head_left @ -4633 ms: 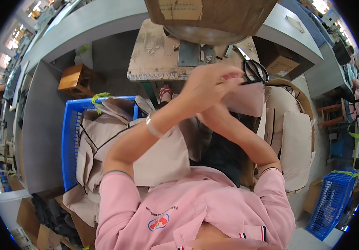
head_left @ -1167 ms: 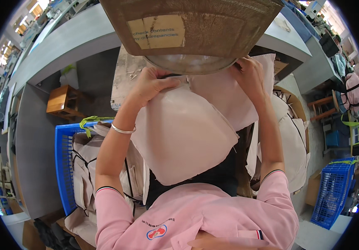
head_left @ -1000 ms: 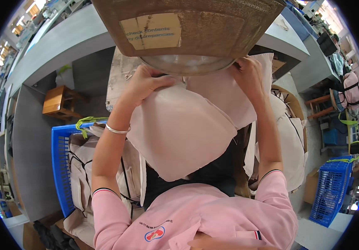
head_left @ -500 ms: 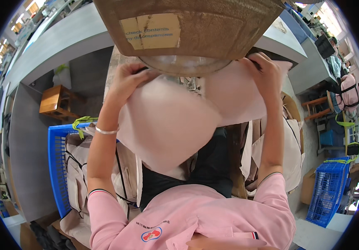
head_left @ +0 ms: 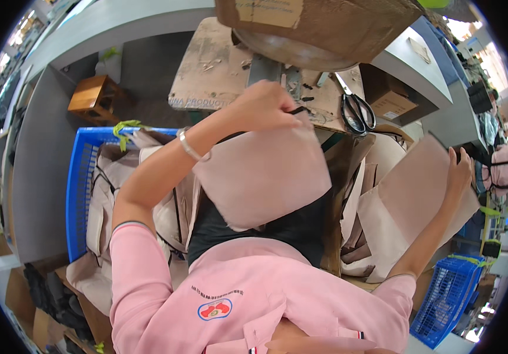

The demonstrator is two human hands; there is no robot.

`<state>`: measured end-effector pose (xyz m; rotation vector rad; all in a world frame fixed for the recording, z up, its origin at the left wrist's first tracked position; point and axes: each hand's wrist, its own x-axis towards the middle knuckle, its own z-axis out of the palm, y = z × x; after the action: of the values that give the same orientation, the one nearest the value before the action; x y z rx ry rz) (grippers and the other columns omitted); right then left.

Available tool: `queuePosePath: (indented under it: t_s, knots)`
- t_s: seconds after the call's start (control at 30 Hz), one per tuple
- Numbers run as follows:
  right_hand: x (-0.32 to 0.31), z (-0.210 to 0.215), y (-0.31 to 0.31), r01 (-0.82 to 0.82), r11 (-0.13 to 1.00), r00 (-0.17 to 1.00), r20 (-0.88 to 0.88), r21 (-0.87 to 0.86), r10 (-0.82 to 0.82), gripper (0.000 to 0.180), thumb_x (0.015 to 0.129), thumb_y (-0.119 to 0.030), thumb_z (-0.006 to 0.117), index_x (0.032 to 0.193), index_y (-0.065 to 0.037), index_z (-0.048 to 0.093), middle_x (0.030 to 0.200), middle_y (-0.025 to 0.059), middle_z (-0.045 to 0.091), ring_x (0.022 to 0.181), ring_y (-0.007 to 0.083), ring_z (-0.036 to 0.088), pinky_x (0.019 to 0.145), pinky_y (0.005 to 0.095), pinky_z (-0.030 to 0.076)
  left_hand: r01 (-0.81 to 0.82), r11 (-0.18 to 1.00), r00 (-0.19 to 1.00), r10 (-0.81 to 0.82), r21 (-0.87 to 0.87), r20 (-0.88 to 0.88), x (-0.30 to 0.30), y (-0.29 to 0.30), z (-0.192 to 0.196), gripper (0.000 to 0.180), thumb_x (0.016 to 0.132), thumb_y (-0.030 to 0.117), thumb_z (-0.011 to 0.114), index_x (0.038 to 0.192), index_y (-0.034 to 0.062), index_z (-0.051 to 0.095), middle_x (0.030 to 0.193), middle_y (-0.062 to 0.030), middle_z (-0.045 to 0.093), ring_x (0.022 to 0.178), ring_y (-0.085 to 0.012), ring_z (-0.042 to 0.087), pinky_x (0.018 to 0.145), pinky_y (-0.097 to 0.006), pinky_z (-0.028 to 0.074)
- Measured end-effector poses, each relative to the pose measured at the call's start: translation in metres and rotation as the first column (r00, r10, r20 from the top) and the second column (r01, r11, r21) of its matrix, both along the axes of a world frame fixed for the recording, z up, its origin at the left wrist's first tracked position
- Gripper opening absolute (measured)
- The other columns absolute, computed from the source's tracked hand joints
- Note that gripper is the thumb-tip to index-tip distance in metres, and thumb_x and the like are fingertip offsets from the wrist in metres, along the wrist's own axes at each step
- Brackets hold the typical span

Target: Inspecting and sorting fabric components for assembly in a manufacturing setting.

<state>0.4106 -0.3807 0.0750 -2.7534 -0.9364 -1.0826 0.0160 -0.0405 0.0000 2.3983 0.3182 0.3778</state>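
Above my lap, my left hand point(head_left: 270, 106) pinches the upper edge of a pale pink fabric piece point(head_left: 265, 171), which hangs down over my dark trousers. A short black strip sticks out beside its fingers. Far out to the right, my right hand point(head_left: 459, 170) grips the edge of another pale pink fabric piece point(head_left: 416, 186), hanging beside the carton on my right. Black-handled scissors point(head_left: 356, 115) lie on the worn work board point(head_left: 206, 71) ahead of me. Small scraps are scattered on that board, around a metal plate point(head_left: 264, 68).
A brown cardboard-covered machine head point(head_left: 324, 29) overhangs the board. On my left stands a blue plastic basket point(head_left: 80, 189) of fabric pieces with black cords. More fabric point(head_left: 377, 156) fills a carton at my right. A wooden stool point(head_left: 94, 97) and another blue basket point(head_left: 442, 301) stand farther off.
The two fabric pieces, close together under the machine head before, are now apart. My right hand has swung far right with one; my left has moved right and a little nearer with the other.
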Motion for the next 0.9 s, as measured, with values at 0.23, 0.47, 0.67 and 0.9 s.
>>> queuePosePath:
  t_s: [0.23, 0.47, 0.67, 0.9]
  knots:
    - [-0.246, -0.085, 0.085, -0.898, 0.420, 0.362, -0.321, 0.130, 0.875, 0.025, 0.085, -0.001, 0.064, 0.109, 0.000, 0.070, 0.119, 0.0148, 0.070, 0.103, 0.0284, 0.070, 0.079, 0.0363, 0.056, 0.216, 0.976, 0.969, -0.215, 0.002, 0.120, 0.064, -0.045, 0.017, 0.043, 0.076, 0.032, 0.074, 0.062, -0.0012, 0.051, 0.054, -0.0169, 0.043, 0.051, -0.0297, 0.038, 0.053, -0.041, 0.037]
    - [-0.294, -0.108, 0.166, -0.878, 0.471, 0.451, -0.183, 0.086, 0.874, 0.012, 0.084, -0.012, 0.070, 0.092, -0.003, 0.068, 0.099, 0.0084, 0.067, 0.075, 0.0265, 0.068, 0.062, 0.0363, 0.055, 0.011, 0.999, 0.943, 0.004, -0.044, 0.331, 0.021, -0.069, 0.015, 0.033, 0.083, 0.027, 0.072, 0.107, 0.0045, 0.071, 0.104, -0.0173, 0.071, 0.098, -0.0341, 0.068, 0.084, -0.037, 0.052]
    - [-0.245, -0.063, 0.147, -0.772, 0.593, 0.545, -0.242, 0.228, 0.803, 0.009, 0.087, -0.016, 0.069, 0.092, -0.008, 0.069, 0.091, 0.0054, 0.064, 0.070, 0.0275, 0.067, 0.060, 0.0373, 0.053, -0.316, 0.907, 0.914, 0.370, -0.279, 0.167, -0.070, -0.078, -0.043, 0.041, 0.087, 0.017, 0.073, 0.124, 0.0025, 0.067, 0.121, -0.0134, 0.070, 0.110, -0.0221, 0.067, 0.096, -0.032, 0.050]
    - [-0.231, -0.040, 0.159, -0.756, 0.571, 0.532, -0.207, 0.321, 0.821, 0.007, 0.086, -0.011, 0.071, 0.091, -0.006, 0.070, 0.086, 0.0060, 0.065, 0.073, 0.0285, 0.066, 0.065, 0.0356, 0.051, -0.365, 0.823, 0.891, 0.444, -0.435, 0.094, -0.051, -0.060, -0.043, 0.033, 0.087, 0.015, 0.072, 0.118, 0.0019, 0.069, 0.098, -0.0071, 0.073, 0.087, -0.0141, 0.065, 0.080, -0.028, 0.051]
